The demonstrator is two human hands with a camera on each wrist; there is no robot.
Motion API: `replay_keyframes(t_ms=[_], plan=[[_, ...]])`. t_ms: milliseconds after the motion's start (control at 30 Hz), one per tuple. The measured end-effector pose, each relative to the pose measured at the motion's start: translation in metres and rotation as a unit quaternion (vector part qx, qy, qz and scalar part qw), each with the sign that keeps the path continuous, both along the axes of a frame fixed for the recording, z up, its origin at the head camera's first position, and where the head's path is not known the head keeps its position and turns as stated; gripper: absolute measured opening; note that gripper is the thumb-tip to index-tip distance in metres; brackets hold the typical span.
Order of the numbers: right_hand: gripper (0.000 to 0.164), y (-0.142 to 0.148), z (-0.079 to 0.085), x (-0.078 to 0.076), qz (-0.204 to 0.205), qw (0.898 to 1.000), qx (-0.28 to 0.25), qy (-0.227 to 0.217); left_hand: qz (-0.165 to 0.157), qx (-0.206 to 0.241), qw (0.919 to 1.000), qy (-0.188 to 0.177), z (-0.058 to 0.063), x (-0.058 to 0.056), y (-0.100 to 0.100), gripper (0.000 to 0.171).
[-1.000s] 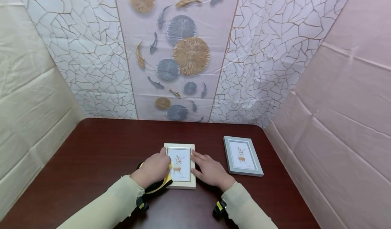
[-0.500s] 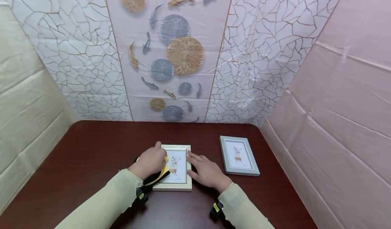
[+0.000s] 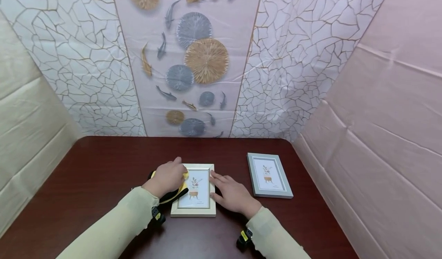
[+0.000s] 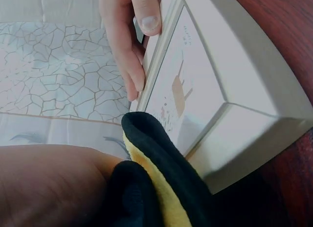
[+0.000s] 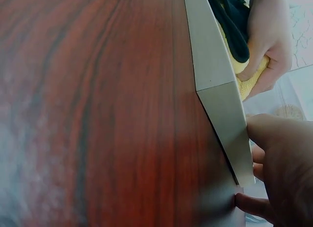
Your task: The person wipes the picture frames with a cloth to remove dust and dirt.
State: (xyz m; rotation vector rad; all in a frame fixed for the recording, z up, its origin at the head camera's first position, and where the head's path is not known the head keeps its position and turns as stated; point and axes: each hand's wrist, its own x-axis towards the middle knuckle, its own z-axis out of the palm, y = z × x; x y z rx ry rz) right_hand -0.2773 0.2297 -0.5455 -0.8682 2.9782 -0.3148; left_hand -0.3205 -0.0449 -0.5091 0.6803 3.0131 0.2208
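On the table (image 3: 193, 239), cream frame (image 3: 194, 212) lay face up, long axis near to far, between both hands. Left hand (image 3: 167, 177) gripped a bunched cloth (image 4: 160, 178) over its left side, contact underneath hidden. Right hand (image 3: 235, 195), fingers fairly straight, touched its right side. Grey frame (image 3: 269, 175) sat apart, farther right.

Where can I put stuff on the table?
The dark-red table is bare left of the left grip, and behind the cream picture frame up to the fish-patterned backdrop. A bare strip separates the right grip from the grey picture frame. It's crowded at the cream picture frame, with both grips and yellow-and-black cloth.
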Motion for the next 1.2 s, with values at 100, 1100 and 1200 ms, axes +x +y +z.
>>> replay_keyframes(t_ms=[100, 1100, 1200], plan=[[0.064, 0.001, 0.0, 0.0, -0.001, 1.0, -0.001, 0.0, -0.014, 0.0, 0.9999, 0.007, -0.003, -0.002, -0.001, 0.016], [0.064, 0.002, -0.007, -0.004, 0.009, 1.0, -0.014, 0.013, 0.003, 0.042, 0.9989, 0.021, -0.001, 0.0, 0.011, 0.028], [0.064, 0.002, -0.007, -0.003, 0.008, 1.0, -0.014, 0.012, -0.005, 0.048, 0.9988, 0.004, -0.001, 0.002, 0.013, 0.035]])
